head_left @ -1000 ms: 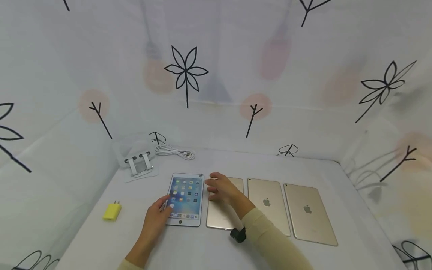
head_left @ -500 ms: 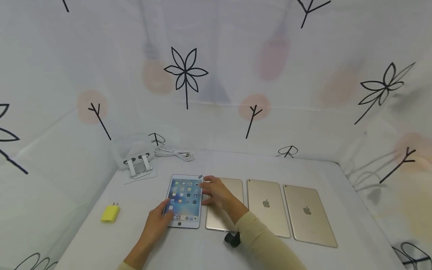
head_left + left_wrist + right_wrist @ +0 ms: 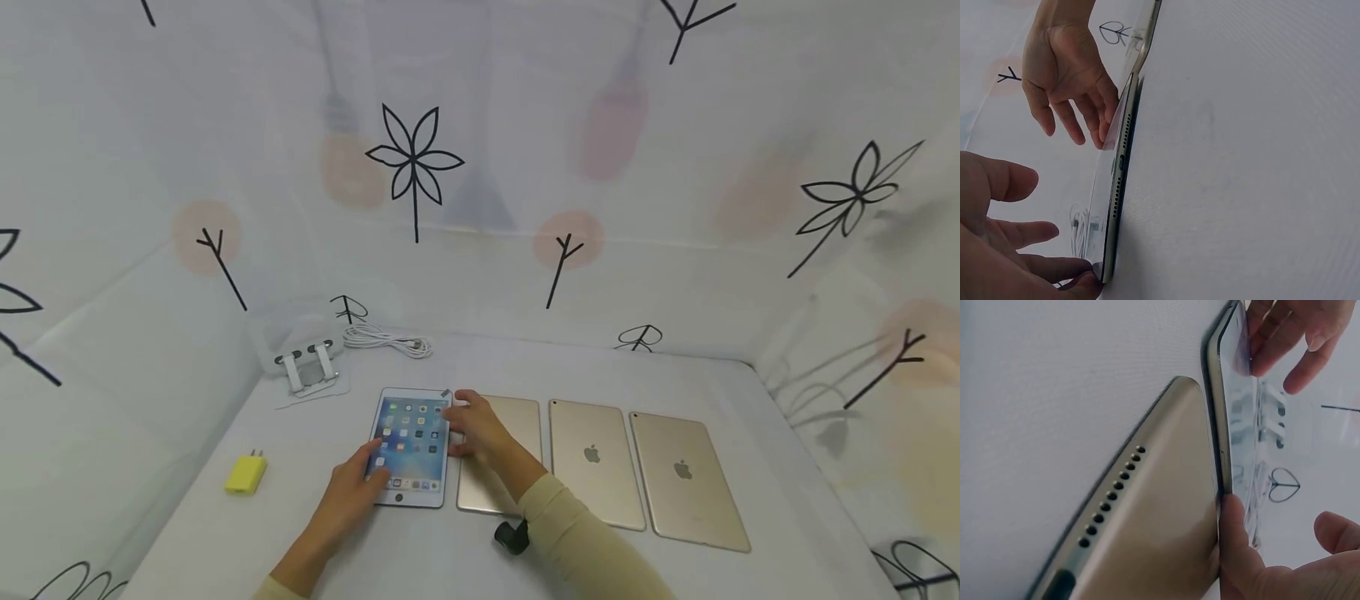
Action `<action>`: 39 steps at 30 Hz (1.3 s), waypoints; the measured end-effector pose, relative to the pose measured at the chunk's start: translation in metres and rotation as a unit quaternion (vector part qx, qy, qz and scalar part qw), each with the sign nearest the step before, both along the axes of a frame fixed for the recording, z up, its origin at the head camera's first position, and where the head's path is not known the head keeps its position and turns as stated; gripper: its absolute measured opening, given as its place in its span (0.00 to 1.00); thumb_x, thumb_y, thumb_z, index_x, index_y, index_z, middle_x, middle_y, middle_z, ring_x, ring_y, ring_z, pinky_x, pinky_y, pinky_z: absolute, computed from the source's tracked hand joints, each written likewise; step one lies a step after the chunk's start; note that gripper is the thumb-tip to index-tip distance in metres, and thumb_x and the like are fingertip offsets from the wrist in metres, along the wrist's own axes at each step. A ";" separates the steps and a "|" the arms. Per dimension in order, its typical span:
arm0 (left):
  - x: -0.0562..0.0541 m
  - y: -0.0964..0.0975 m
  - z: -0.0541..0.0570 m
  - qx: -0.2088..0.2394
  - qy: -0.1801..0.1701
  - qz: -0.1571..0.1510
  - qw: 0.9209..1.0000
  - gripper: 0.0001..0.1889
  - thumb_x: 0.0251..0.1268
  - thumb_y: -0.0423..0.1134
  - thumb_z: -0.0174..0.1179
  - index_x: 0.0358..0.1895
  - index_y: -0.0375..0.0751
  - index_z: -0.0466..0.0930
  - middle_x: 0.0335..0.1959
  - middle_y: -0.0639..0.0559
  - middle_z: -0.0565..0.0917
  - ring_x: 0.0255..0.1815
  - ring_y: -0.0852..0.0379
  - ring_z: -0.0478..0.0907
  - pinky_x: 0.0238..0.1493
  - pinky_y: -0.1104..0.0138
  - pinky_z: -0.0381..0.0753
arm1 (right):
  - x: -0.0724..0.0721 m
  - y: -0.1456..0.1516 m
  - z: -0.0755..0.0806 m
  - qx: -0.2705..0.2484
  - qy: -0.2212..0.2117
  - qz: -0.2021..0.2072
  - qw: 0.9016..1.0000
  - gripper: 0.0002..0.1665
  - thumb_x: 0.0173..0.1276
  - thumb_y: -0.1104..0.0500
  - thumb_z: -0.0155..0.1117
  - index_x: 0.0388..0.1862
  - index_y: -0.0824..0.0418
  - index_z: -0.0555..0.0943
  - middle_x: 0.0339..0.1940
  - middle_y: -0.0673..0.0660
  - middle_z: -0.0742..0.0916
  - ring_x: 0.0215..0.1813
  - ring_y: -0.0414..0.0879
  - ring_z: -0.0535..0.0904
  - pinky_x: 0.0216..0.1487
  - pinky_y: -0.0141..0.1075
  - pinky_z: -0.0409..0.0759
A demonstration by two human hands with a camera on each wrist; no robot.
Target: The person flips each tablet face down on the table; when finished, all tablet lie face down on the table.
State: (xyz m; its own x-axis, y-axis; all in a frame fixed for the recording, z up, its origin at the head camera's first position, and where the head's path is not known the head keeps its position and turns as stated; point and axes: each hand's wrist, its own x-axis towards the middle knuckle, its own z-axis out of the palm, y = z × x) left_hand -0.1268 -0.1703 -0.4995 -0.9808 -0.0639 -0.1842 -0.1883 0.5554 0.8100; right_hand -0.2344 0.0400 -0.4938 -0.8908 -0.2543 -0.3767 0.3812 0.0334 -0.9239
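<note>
A white-framed tablet (image 3: 412, 448) lies screen up on the white table, its screen lit with app icons. My left hand (image 3: 347, 496) is at its left edge. In the left wrist view, fingertips (image 3: 1088, 281) touch the tablet's edge while the thumb is raised apart. From the other side, my right hand (image 3: 480, 429) reaches over a gold tablet (image 3: 483, 487) lying back up. The right wrist view shows a finger (image 3: 1233, 519) against the screen-up tablet's side and the thumb held away. Neither hand's fingers close round the tablet.
Two more gold tablets (image 3: 596, 475) lie back up to the right, near the outer one (image 3: 693, 500). A yellow plug adapter (image 3: 246, 475) is at left. Behind are a coiled white cable (image 3: 382, 337) and a white strapped item (image 3: 307, 367). Patterned cloth surrounds the table.
My right hand has moved left from above the neighbouring gold tablet to the screen-up tablet's right edge. The left hand has barely shifted, and the tablets stay in their row.
</note>
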 end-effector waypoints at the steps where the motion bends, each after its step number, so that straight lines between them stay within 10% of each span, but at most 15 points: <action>1: 0.000 -0.001 0.000 0.002 -0.001 -0.002 1.000 0.30 0.75 0.40 0.53 0.77 0.35 0.62 0.76 0.29 0.62 0.78 0.31 0.55 0.76 0.39 0.54 | 0.000 -0.001 0.001 0.000 -0.001 -0.001 1.000 0.40 0.73 0.59 0.62 0.80 0.62 0.59 0.70 0.68 0.74 0.62 0.59 0.77 0.40 0.44 0.88; 16: 0.001 -0.002 0.003 0.029 -0.004 -0.017 0.999 0.33 0.74 0.55 0.57 0.77 0.45 0.66 0.75 0.27 0.64 0.77 0.28 0.57 0.74 0.35 0.57 | 0.006 -0.003 0.009 -0.120 -0.011 0.046 0.992 0.27 0.76 0.58 0.58 0.69 0.71 0.72 0.51 0.61 0.84 0.48 0.49 0.82 0.48 0.41 0.87; 26: 0.001 0.000 0.012 0.050 -0.009 -0.016 0.999 0.37 0.72 0.66 0.52 0.75 0.48 0.69 0.75 0.29 0.66 0.76 0.28 0.59 0.71 0.33 0.62 | 0.017 -0.014 0.014 -0.204 -0.018 0.145 0.968 0.35 0.78 0.54 0.53 0.81 0.58 0.62 0.66 0.68 0.79 0.55 0.57 0.84 0.52 0.51 0.86; 39: 0.002 -0.001 0.024 0.078 -0.004 -0.052 0.996 0.41 0.67 0.60 0.64 0.75 0.39 0.63 0.73 0.30 0.68 0.73 0.32 0.67 0.67 0.40 0.72 | 0.038 -0.022 0.025 -0.235 -0.023 0.147 0.961 0.41 0.75 0.47 0.55 0.83 0.53 0.57 0.76 0.68 0.69 0.67 0.70 0.75 0.51 0.50 0.87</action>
State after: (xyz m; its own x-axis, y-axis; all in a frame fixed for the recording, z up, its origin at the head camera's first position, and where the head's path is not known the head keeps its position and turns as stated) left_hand -0.1252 -0.1716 -0.4753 -0.9792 0.0685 -0.1908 -0.1420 0.4399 0.8867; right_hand -0.1966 0.0176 -0.4683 -0.7400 -0.6433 -0.1964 0.4601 -0.2710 -0.8455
